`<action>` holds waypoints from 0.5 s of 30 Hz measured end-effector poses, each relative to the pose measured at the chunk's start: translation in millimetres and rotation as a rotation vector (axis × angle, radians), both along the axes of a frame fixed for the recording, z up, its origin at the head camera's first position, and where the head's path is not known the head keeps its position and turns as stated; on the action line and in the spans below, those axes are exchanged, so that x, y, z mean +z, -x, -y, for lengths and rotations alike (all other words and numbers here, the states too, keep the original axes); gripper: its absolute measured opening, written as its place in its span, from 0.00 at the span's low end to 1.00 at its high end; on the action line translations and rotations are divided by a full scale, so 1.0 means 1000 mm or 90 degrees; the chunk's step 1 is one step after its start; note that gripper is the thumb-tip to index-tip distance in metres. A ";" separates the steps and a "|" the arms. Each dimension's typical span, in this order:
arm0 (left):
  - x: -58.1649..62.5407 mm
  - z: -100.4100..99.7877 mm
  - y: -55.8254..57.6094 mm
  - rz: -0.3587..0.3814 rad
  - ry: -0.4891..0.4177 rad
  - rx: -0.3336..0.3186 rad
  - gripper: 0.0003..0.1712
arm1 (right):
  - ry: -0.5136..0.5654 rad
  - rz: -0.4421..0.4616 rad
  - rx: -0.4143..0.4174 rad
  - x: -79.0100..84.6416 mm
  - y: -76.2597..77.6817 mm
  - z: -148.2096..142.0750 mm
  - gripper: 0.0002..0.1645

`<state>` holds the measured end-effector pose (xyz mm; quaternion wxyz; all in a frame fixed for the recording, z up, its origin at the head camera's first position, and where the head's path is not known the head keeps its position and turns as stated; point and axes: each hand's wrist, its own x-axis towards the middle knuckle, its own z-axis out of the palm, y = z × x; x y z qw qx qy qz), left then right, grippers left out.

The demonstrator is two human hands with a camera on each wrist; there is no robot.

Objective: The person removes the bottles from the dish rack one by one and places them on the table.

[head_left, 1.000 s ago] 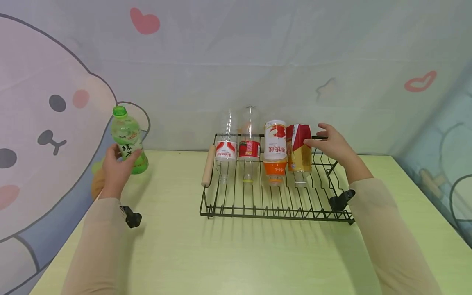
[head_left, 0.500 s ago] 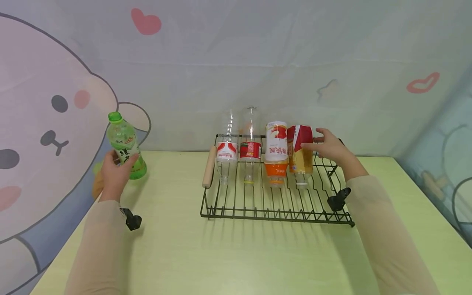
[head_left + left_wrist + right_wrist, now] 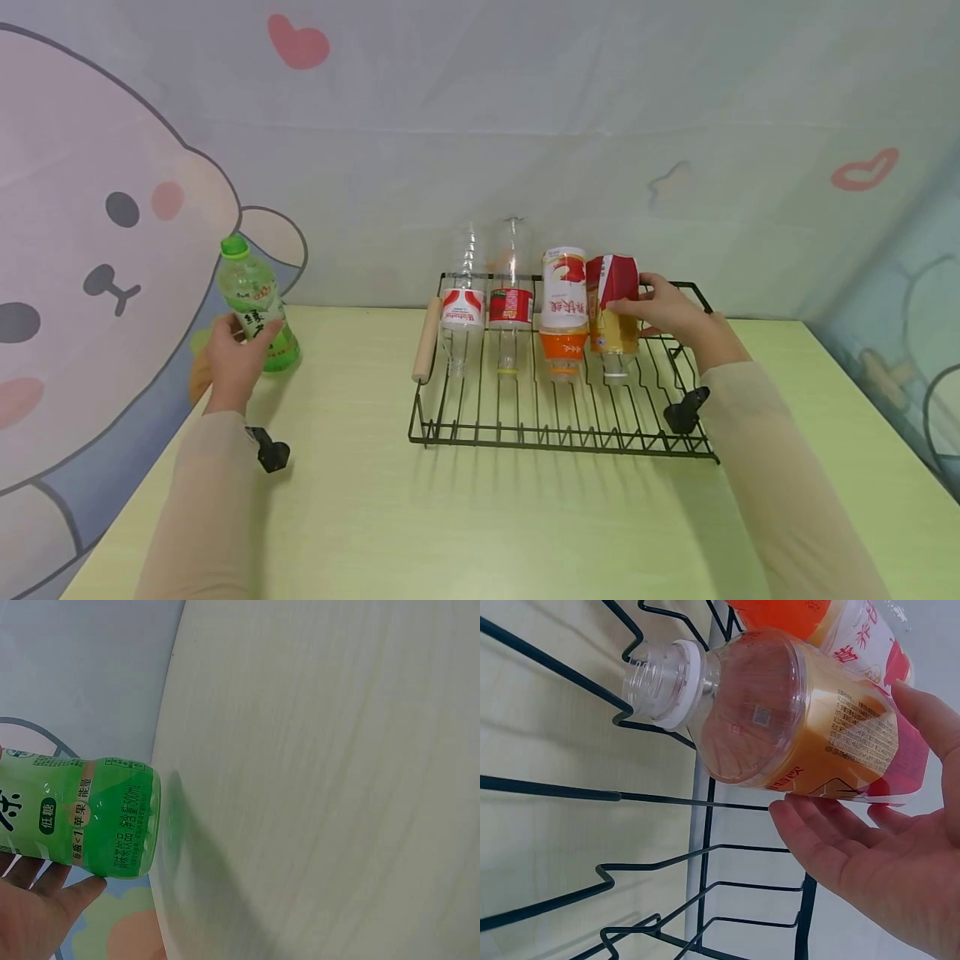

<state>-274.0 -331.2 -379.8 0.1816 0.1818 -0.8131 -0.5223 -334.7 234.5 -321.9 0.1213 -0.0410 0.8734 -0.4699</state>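
In the head view my left hand (image 3: 234,362) grips a green tea bottle (image 3: 249,279) with a green cap, upright but tilted a little, at the table's back left. The left wrist view has the bottle's base (image 3: 139,817) close over the tabletop, its shadow beside it. My right hand (image 3: 670,315) holds a capless drink bottle (image 3: 618,283) with a red and gold label, resting neck down on a black wire rack (image 3: 525,435). In the right wrist view the thumb lies along one side of that bottle (image 3: 855,735), while the other fingers curl under the opposite side.
Left of the held bottle on the rack lean a white and orange bottle (image 3: 564,300) and two clear bottles, one with a red label (image 3: 510,305), one with a red-white label (image 3: 462,307). A wooden handle (image 3: 427,340) edges the rack's left. A printed cloth (image 3: 465,108) hangs behind.
My left hand has lowered the green tea bottle toward the tabletop. My right hand has moved down and left, its fingers drawing in around the red and gold bottle.
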 end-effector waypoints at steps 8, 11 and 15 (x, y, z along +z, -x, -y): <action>-0.005 0.000 0.003 0.011 -0.030 -0.024 0.48 | -0.013 0.009 -0.006 -0.005 0.000 0.000 0.58; -0.008 0.001 0.004 0.009 -0.030 -0.030 0.48 | -0.007 0.015 0.003 -0.007 0.001 0.001 0.58; -0.011 0.002 0.006 0.008 -0.023 -0.034 0.48 | -0.003 0.017 0.009 -0.008 0.000 0.002 0.58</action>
